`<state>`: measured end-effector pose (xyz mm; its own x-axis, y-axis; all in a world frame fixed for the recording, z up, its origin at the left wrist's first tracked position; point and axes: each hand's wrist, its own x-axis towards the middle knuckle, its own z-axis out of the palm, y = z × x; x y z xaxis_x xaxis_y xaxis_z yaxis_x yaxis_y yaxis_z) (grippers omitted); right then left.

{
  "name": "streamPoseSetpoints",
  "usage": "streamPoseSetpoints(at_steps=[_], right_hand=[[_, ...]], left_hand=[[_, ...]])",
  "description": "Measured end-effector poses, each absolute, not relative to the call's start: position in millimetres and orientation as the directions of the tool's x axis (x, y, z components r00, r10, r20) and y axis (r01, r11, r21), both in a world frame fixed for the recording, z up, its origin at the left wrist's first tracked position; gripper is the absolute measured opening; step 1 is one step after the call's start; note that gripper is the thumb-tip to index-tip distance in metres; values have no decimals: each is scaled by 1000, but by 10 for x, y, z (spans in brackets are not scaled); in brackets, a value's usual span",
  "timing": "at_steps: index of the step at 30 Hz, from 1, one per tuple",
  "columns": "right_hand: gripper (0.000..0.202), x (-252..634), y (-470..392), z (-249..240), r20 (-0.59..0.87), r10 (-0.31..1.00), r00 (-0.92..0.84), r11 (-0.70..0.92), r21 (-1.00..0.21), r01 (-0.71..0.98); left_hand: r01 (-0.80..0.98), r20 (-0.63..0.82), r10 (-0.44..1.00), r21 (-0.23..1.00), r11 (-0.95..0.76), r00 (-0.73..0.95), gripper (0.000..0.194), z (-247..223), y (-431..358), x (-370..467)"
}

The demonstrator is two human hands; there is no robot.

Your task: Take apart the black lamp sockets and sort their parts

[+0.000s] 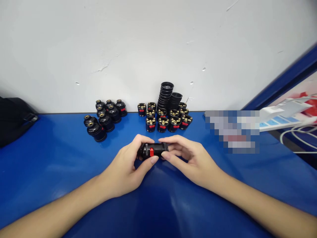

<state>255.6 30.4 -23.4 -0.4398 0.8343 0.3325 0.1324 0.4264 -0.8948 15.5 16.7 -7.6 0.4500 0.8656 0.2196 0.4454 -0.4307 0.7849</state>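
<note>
A black lamp socket (156,149) with a red switch lies sideways between my two hands, just above the blue table. My left hand (132,165) is closed round its capped end, thumb below the red switch. The fingers and thumb of my right hand (189,158) grip the ringed rim at the other end. Beyond the hands stand several open socket bodies (163,125) with brass contacts and red switches. Behind these rise a tall stack of black threaded rings (165,96) and a shorter stack (176,98).
At the left, several capped black lamp sockets (96,131) stand in a group. A black bag (15,119) sits at the far left edge. To the right are a blurred-out patch (232,130), a power strip (279,122) and white cables (294,140). A white wall (138,49) closes off the back.
</note>
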Motion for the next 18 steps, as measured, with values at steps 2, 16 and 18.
streamPoseSetpoints(at_steps=[2,16,18], right_hand=[[26,2560,305,-242,481,769,-420,584,-797,155],[27,2557,302,-202,351,823,-446,472,-860,195],[29,2560,303,-216,433,788,-437,549,-815,183]], left_hand=[[425,171,884,826,-369,436,20,-64,171,163],[441,220,858,783,-439,464,24,-94,143,131],[424,183,875,818,-388,447,22,-78,156,149]])
